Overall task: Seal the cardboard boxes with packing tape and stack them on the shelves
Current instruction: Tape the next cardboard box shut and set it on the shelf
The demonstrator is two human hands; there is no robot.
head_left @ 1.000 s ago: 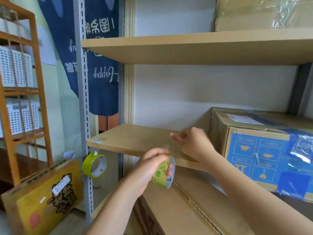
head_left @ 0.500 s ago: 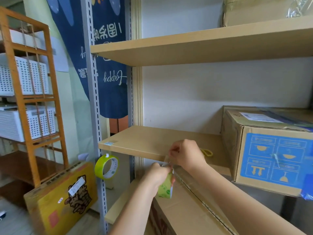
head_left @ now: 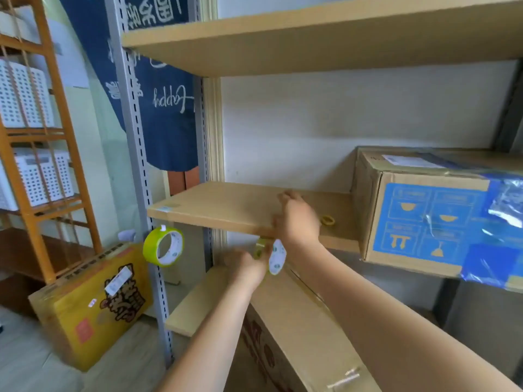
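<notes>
My left hand (head_left: 246, 268) grips a green-and-white packing tape roll (head_left: 276, 257) just above the far end of a long cardboard box (head_left: 300, 321) that lies on the lower shelf. Blurred by motion, my right hand (head_left: 297, 219) hovers at the front edge of the middle shelf (head_left: 215, 205). It seems to pinch the tape end (head_left: 261, 242), a short strip running up from the roll. A second cardboard box (head_left: 418, 219) with a blue printed panel stands on the middle shelf at the right.
A spare green tape roll (head_left: 163, 247) hangs on the grey shelf upright. Yellow scissor handles (head_left: 327, 220) lie on the middle shelf beside my right hand. A yellow carton (head_left: 93, 304) leans on the floor at left, near an orange rack (head_left: 60, 128) with white baskets.
My left hand has lowered the roll toward the long box and turned it. My right hand has lifted away from the roll to the middle shelf's edge, drawing out a short strip.
</notes>
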